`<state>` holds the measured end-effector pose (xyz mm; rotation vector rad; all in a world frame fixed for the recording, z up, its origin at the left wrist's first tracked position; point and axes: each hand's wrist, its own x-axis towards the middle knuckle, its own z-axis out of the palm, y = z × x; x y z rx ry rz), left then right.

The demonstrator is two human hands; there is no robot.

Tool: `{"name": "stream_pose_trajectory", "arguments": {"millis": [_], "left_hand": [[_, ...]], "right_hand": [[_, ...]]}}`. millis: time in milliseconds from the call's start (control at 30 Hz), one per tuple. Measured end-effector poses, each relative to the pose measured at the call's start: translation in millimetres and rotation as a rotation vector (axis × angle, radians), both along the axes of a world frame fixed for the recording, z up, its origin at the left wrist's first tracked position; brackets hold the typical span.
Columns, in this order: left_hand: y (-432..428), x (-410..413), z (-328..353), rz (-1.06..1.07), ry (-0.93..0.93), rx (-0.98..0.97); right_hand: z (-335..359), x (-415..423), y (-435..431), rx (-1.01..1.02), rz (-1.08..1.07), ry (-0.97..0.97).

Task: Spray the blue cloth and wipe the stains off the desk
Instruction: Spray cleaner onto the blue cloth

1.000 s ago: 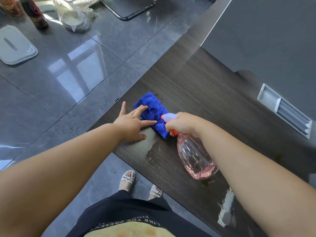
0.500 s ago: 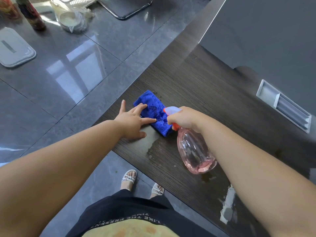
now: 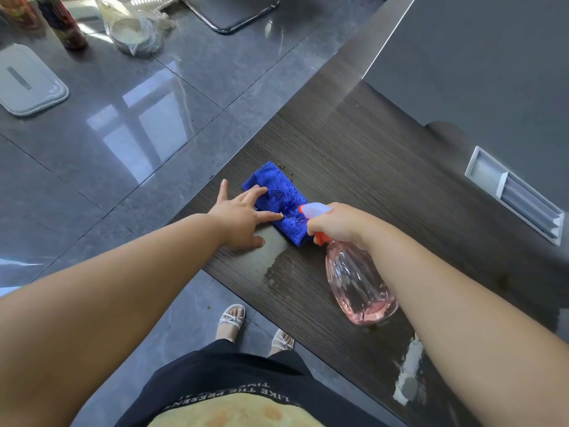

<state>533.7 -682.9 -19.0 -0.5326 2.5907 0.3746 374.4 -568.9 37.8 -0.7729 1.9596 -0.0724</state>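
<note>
A folded blue cloth (image 3: 278,197) lies near the left edge of the dark wooden desk (image 3: 369,167). My left hand (image 3: 243,215) lies flat with spread fingers, its fingertips pressing the cloth's near left side. My right hand (image 3: 338,223) grips the neck of a clear pink spray bottle (image 3: 357,282) with a white and orange head. The nozzle points at the cloth from close by. A wet patch (image 3: 271,257) shines on the desk just in front of the cloth. Small dark specks (image 3: 284,167) sit by the cloth's far corner.
A grey panel (image 3: 480,57) and a silver cable slot (image 3: 517,195) bound the desk on the right. The desk edge drops to a glossy tiled floor (image 3: 123,143) on the left. On that floor stand bottles (image 3: 66,26), a plastic bag (image 3: 135,29) and a white lid (image 3: 27,84).
The spray bottle and my right hand have shifted slightly. My left hand still rests on the cloth, and the cloth has not moved on the desk.
</note>
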Motion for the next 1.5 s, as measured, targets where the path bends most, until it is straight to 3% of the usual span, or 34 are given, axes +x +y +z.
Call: {"name": "stream_pose_trajectory", "arguments": {"millis": [333,500,900,1333,1500], "left_hand": [[0,-4,3,0.011,-0.016,0.011],[0,-4,4,0.011,-0.023,0.012],[0,-4,4,0.006,-0.036,0.003],[-1,-1,-1,0.004,-0.03,0.013],[0,0,-1,-0.011,-0.038,0.004]], "right_hand": [[2,-4,-1,-0.097,-0.064,-0.012],[3,3,-1,-0.007,0.042,0.0],[13,15,-38,-0.059,0.169,0.05],[3,1,-38,-0.051,0.0,0.04],[2,-2,-26,-0.033,0.032,0.046]]}}
